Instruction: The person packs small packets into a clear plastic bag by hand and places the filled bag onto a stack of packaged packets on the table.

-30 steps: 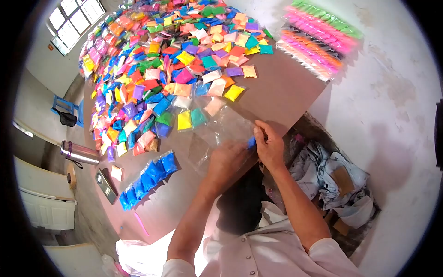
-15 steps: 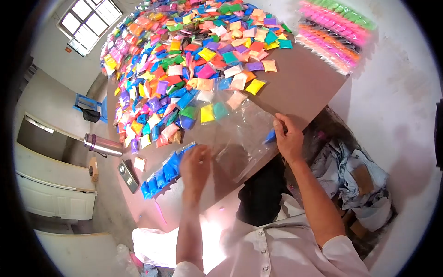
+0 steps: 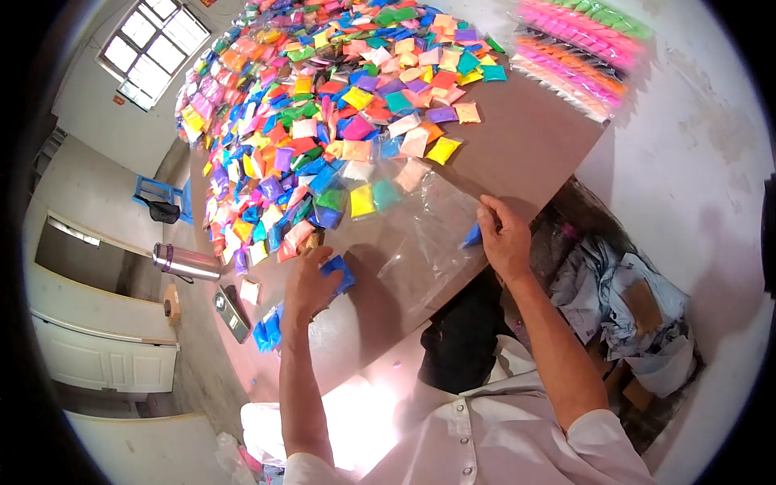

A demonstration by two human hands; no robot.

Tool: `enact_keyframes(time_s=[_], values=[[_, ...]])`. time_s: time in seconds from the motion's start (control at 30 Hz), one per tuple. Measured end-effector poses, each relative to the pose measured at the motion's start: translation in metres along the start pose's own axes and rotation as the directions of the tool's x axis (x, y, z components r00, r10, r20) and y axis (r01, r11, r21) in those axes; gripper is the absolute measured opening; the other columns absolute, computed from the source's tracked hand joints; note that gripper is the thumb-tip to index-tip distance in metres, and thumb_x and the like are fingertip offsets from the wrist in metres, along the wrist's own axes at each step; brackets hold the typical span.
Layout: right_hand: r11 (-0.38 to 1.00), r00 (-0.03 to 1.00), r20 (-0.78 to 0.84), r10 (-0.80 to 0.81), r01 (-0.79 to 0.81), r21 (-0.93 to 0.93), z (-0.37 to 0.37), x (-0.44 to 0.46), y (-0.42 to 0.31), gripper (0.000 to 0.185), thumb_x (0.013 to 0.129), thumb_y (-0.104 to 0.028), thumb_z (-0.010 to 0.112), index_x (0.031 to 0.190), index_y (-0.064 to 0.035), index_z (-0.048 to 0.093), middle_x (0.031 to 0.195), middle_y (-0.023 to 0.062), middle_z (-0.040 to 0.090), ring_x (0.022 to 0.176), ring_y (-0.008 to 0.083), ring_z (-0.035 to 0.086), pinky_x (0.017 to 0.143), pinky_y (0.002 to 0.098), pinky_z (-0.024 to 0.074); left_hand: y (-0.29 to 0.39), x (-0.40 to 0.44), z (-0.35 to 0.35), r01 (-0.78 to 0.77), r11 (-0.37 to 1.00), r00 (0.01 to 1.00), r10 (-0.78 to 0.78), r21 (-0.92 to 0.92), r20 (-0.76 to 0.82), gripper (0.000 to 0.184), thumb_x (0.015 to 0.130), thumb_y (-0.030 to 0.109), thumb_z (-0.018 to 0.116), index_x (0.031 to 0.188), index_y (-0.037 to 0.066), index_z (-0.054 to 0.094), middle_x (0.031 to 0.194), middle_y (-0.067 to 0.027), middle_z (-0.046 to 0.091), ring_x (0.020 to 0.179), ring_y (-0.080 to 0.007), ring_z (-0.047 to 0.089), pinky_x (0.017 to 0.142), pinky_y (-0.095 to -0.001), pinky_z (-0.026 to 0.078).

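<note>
Leftward goes the left hand (image 3: 311,283), from just beside the far end of the blue packet row (image 3: 268,330) to a place over it, while the right hand (image 3: 508,242) has barely shifted. By the table's (image 3: 525,162) left edge stands a metal bottle (image 3: 187,263), with a dark, flat device (image 3: 232,314) and a small pale packet (image 3: 250,292) between it and the row. Next comes the row itself, near the table's near-left corner (its middle is hidden under the hand). Its long axis slants from that corner toward the clear plastic bag (image 3: 420,250), so one end shows on each side of the left hand, which is by far the nearer of the two. Those fingers are curled downward; whether they pinch a packet I cannot tell. Behind, the pile of colored packets (image 3: 356,128) covers the far left of the table. Flat to the right of the row lies the bag, reaching the near edge. At its right side the right hand has thumb and forefinger slightly parted beside a single blue packet (image 3: 472,236); a grip on the film cannot be made out. Bright wrapped bundles (image 3: 578,56) fill the far-right corner.
</note>
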State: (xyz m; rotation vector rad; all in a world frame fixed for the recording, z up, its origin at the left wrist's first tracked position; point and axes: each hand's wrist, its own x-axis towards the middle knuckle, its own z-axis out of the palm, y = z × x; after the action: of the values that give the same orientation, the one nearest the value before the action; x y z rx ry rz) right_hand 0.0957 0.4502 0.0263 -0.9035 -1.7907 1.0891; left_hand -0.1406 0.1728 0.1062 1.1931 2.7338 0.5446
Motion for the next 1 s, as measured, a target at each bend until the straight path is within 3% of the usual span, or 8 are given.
enact_keyframes(time_s=[0.17, 0.23, 0.27, 0.37, 0.5, 0.57, 0.6, 1.0], values=[[1.000, 1.000, -0.013, 0.020, -0.020, 0.011, 0.003, -0.003, -0.001, 0.029, 0.101, -0.025, 0.072, 0.121, -0.0042, 0.076, 0.104, 0.0153, 0.080, 0.094, 0.0271, 0.078, 0.085, 0.0349, 0.0589, 0.021, -0.017, -0.029, 0.079, 0.979, 0.997, -0.078, -0.188, 0.017, 0.036, 0.083, 0.009, 0.079, 0.118, -0.001, 0.074, 0.094, -0.0124, 0.077, 0.084, -0.0217, 0.074, 0.077, -0.0337, 0.059], [1.000, 1.000, -0.011, 0.006, -0.006, 0.002, 0.004, -0.003, -0.001, 0.029, 0.101, -0.025, 0.072, 0.121, -0.0045, 0.076, 0.104, 0.0151, 0.080, 0.094, 0.0264, 0.078, 0.085, 0.0345, 0.0589, 0.035, -0.026, -0.024, 0.127, 0.762, 0.989, -0.149, -0.635, 0.019, 0.026, 0.088, 0.004, 0.079, 0.112, -0.002, 0.075, 0.087, -0.0077, 0.075, 0.074, -0.0114, 0.069, 0.068, -0.0275, 0.055], [1.000, 1.000, -0.007, -0.010, 0.010, 0.002, 0.004, -0.002, -0.001, 0.028, 0.101, -0.025, 0.073, 0.120, -0.0048, 0.076, 0.104, 0.0149, 0.080, 0.094, 0.0257, 0.078, 0.085, 0.0341, 0.0589, 0.036, -0.025, -0.006, 0.075, 0.714, 0.989, -0.142, -0.696, -0.039, 0.015, 0.090, 0.001, 0.079, 0.104, -0.002, 0.076, 0.086, -0.0040, 0.074, 0.071, -0.0088, 0.067, 0.064, -0.0263, 0.054], [1.000, 1.000, 0.005, -0.002, 0.002, -0.018, 0.003, -0.002, -0.001, 0.027, 0.101, -0.024, 0.072, 0.120, -0.0051, 0.076, 0.103, 0.0148, 0.080, 0.093, 0.0259, 0.078, 0.084, 0.0341, 0.0587, 0.073, -0.017, 0.037, -0.034, 0.805, 0.992, -0.046, -0.592, -0.119, 0.013, 0.089, 0.002, 0.079, 0.102, 0.000, 0.076, 0.084, -0.0030, 0.073, 0.072, -0.0091, 0.067, 0.065, -0.0266, 0.053], [0.999, 0.999, 0.006, -0.043, 0.043, -0.027, 0.001, -0.003, -0.002, 0.030, 0.104, -0.027, 0.071, 0.125, -0.0069, 0.076, 0.103, 0.0122, 0.079, 0.090, 0.0185, 0.073, 0.085, 0.0315, 0.0565, 0.101, 0.003, 0.096, -0.073, 0.717, 0.990, -0.030, -0.694, -0.135, 0.015, 0.089, 0.004, 0.080, 0.103, 0.000, 0.077, 0.084, -0.0065, 0.074, 0.071, -0.0126, 0.067, 0.065, -0.0291, 0.053], [0.996, 0.997, -0.019, -0.079, 0.079, -0.032, 0.003, -0.002, -0.001, 0.025, 0.102, -0.023, 0.071, 0.119, -0.0059, 0.076, 0.102, 0.0157, 0.079, 0.091, 0.0285, 0.077, 0.082, 0.0351, 0.0584, 0.111, 0.010, 0.121, -0.157, 0.831, 0.971, 0.032, -0.533, -0.236, 0.017, 0.090, 0.003, 0.082, 0.105, 0.001, 0.076, 0.083, -0.0031, 0.072, 0.073, -0.0087, 0.064, 0.065, -0.0260, 0.051], [0.996, 0.997, -0.021, -0.077, 0.076, -0.037, 0.002, -0.002, -0.004, 0.025, 0.102, -0.023, 0.071, 0.119, -0.0059, 0.076, 0.102, 0.0157, 0.079, 0.091, 0.0285, 0.077, 0.082, 0.0351, 0.0584, 0.125, 0.011, 0.121, -0.190, 0.756, 0.967, 0.034, -0.627, -0.251, 0.016, 0.090, 0.004, 0.080, 0.105, 0.000, 0.077, 0.083, -0.0071, 0.074, 0.071, -0.0112, 0.065, 0.066, -0.0286, 0.053], [0.991, 0.992, 0.004, -0.130, 0.130, -0.012, 0.001, 0.002, -0.007, 0.022, 0.102, -0.018, 0.071, 0.117, -0.0031, 0.077, 0.107, 0.0181, 0.078, 0.097, 0.0329, 0.077, 0.085, 0.0360, 0.0587, 0.153, 0.029, 0.127, -0.250, 0.787, 0.966, 0.164, -0.564, -0.200, 0.017, 0.093, 0.006, 0.073, 0.108, 0.002, 0.080, 0.089, -0.0139, 0.078, 0.076, -0.0191, 0.074, 0.071, -0.0337, 0.057]])
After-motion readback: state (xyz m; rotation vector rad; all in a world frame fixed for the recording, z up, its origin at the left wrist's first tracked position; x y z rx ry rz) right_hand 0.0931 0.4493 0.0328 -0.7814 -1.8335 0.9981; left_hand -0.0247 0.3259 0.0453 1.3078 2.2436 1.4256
